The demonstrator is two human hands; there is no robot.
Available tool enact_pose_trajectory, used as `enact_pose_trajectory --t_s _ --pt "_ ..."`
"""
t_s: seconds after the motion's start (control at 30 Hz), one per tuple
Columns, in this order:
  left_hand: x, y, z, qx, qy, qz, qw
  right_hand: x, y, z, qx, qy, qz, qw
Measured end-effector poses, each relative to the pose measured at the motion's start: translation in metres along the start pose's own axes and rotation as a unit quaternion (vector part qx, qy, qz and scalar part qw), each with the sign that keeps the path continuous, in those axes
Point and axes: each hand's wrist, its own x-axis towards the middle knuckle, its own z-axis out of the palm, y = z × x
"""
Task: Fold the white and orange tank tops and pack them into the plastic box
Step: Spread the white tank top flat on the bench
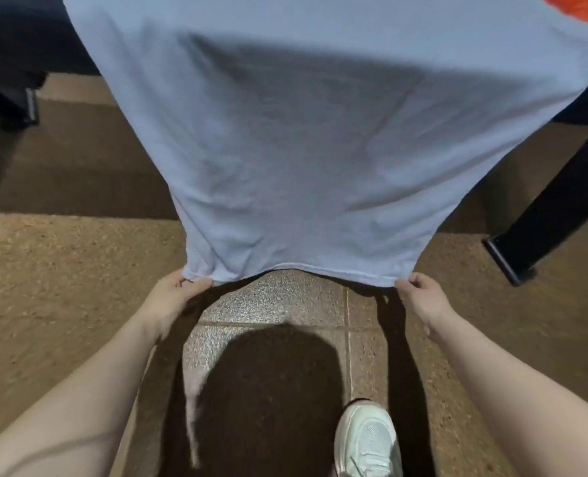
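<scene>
The white tank top (302, 139) is stretched out in front of me, running from the top of the view down to its hem near the middle. My left hand (173, 294) pinches the hem's left corner. My right hand (423, 297) pinches the hem's right corner. The cloth hangs between them over the floor and hides most of what lies behind it. A bit of the orange tank top (585, 8) shows at the top right corner. No plastic box is in view.
A dark table edge (27, 39) runs across the top left, with black legs (547, 208) at right and left. Below is a brown tiled floor (62, 270). My white shoe (366, 438) stands at the bottom.
</scene>
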Motion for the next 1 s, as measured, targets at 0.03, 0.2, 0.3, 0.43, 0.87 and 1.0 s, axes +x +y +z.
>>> enact_pose_trajectory --t_s 0.03,0.2,0.3,0.43,0.87,1.0 --pt "-0.005 -0.004 0.0 -0.021 0.009 -0.006 1.0 -0.006 0.002 -0.003 0.003 0.009 -0.001 1.0" --pt "-0.036 0.008 -0.007 -0.138 0.079 0.002 0.987 -0.041 -0.013 -0.023 0.051 0.058 -0.009 0.997" --pt "-0.07 0.02 -0.013 -0.209 0.074 0.015 0.975 -0.066 -0.028 -0.039 0.061 0.11 -0.023 0.992" --pt "-0.117 0.047 -0.015 -0.267 0.13 0.096 0.95 -0.108 -0.052 -0.053 0.104 0.118 -0.085 0.984" --pt "-0.181 0.195 -0.046 -0.093 0.144 0.312 0.934 -0.159 -0.175 -0.107 0.323 0.022 -0.255 0.911" --pt "-0.183 0.225 -0.047 0.106 0.163 0.335 0.922 -0.156 -0.192 -0.119 0.239 0.075 -0.276 0.928"
